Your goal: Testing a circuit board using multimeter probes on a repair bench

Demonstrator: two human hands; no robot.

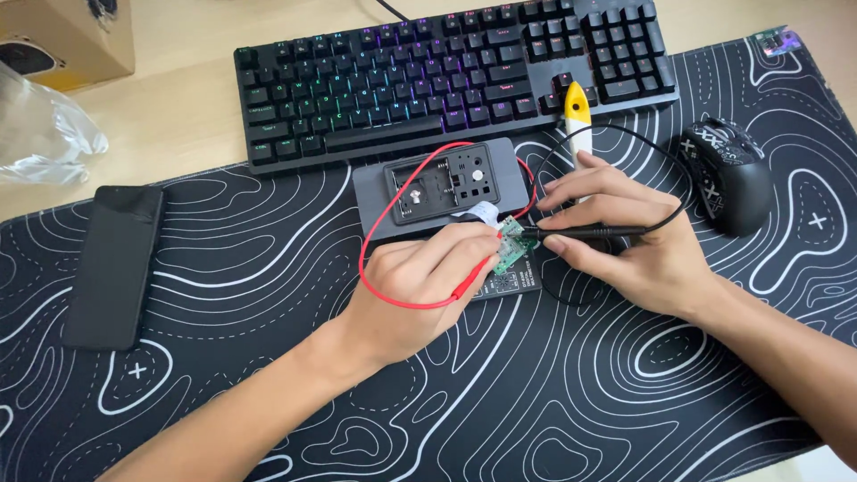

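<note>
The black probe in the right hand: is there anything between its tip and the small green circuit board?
Nothing visible stands between them. The right hand holds the black probe with its tip at the edge of the green circuit board, which the left hand steadies together with the red probe.

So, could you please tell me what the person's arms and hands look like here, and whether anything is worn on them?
Both arms are bare as far as the picture shows: no sleeves, gloves, watch or bracelet. The left hand and right hand show no rings on the visible fingers, and the nails look short and unpainted. No markings are visible on either forearm.
</note>
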